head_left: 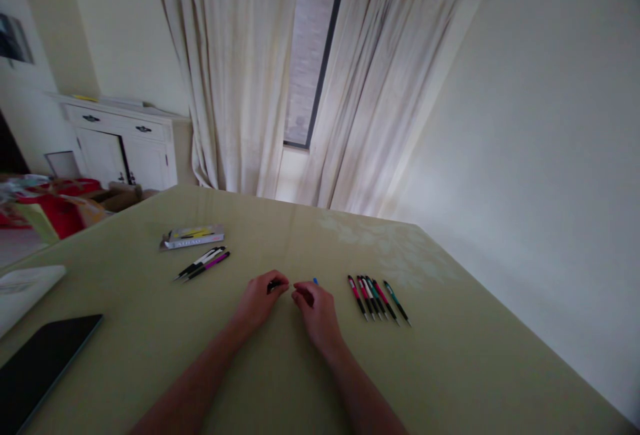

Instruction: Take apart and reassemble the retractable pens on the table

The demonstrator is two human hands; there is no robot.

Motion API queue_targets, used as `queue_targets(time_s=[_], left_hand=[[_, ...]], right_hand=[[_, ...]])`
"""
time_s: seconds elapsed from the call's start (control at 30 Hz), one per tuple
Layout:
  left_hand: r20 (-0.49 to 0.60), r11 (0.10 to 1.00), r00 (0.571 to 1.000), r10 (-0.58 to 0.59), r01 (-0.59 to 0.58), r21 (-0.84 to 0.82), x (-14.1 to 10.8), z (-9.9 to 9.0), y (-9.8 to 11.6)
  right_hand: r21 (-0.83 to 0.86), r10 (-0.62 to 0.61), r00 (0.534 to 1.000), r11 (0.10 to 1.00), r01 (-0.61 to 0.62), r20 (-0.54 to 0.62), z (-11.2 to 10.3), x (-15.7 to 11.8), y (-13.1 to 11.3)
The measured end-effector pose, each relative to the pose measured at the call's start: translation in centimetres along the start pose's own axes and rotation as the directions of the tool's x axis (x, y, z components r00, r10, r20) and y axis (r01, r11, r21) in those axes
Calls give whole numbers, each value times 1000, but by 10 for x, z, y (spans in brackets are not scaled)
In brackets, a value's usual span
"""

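Observation:
Both hands are close together over the middle of the table, their fingertips nearly meeting. My left hand (261,296) is closed in a pinch, with a small dark piece (273,285) showing between thumb and fingers. My right hand (316,308) is also curled into a pinch. A blue tip (315,281), like the end of a pen, sticks out just behind its knuckles; the rest is hidden. To the right lie several pens (374,298) in a row, pink, white and green with black grips. On the left are several more pens (204,264), black, white and purple.
A printed pen box (194,237) lies behind the left pens. At the left edge are a dark tablet-like slab (47,361) and a white object (30,288). Beyond the pale green table (450,355) stand a white cabinet (150,155), curtains (245,75) and red bags (65,211).

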State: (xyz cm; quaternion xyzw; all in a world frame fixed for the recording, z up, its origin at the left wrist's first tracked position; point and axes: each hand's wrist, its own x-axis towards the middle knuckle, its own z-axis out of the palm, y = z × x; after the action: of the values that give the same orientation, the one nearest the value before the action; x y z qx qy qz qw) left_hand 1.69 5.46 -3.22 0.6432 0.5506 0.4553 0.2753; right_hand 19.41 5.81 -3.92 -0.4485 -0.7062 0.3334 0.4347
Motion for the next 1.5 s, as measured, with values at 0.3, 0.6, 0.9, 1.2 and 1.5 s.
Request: queue_targets(time_s=[0.3, 0.6, 0.9, 1.2, 1.5], left_hand=[[84, 999, 996, 30, -27, -43, 0, 0, 8], [12, 819, 992, -122, 94, 566, -9, -8, 3], [49, 819, 993, -103, 57, 571, -11, 9, 9], [-92, 926, 993, 71, -31, 375, -6, 13, -5], [-88, 992, 990, 110, -114, -51, -4, 9, 10]], right_hand=[[-213, -105, 994, 971, 106, 15, -5, -1, -7], [-583, 0, 999, 812, 30, 50, -3, -5, -9], [-660, 9, 1000, 751, 7, 21, 5, -4, -7], [-563, -80, 997, 824, 54, -22, 1, 0, -5], [-63, -47, 999, 997, 46, -23, -13, 2, -17]])
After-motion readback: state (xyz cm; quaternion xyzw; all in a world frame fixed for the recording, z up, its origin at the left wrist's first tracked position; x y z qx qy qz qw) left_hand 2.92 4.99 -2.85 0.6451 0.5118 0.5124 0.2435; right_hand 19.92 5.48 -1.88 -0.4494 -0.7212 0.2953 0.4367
